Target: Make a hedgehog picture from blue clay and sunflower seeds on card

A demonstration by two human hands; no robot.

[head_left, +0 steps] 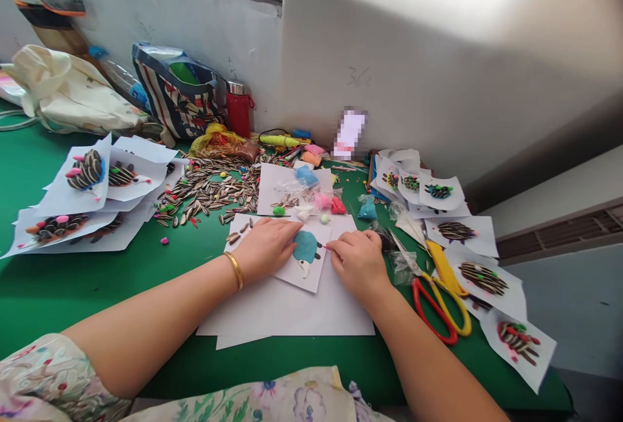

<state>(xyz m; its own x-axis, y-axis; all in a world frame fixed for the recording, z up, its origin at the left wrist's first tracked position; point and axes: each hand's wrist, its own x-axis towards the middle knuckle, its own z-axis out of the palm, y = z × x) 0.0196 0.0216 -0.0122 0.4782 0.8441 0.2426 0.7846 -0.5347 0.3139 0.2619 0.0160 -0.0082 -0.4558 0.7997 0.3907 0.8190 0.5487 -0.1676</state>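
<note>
My left hand (272, 245), with a gold bangle on the wrist, lies with fingers stretched over the left part of a small white card (315, 279), pressing it on larger white sheets. On the card is a hedgehog-like figure with a blue-green clay body (305, 246), a pale pointed head and small dark feet. At the card's right edge, my right hand (357, 261) has its fingers drawn together beside the feet. A tiny pinkish spot shows at its fingertips; whether it is clay or a nail is unclear. A few sunflower seeds (234, 238) lie left of my left hand.
Loose sunflower seeds (214, 182) spread behind my left hand. Bags of coloured clay (306, 176) lie behind the card. Scissors (440, 302) rest right of my right hand. Seed-covered hedgehog cards (73, 208) pile up left, and more cards (484, 278) line the right edge.
</note>
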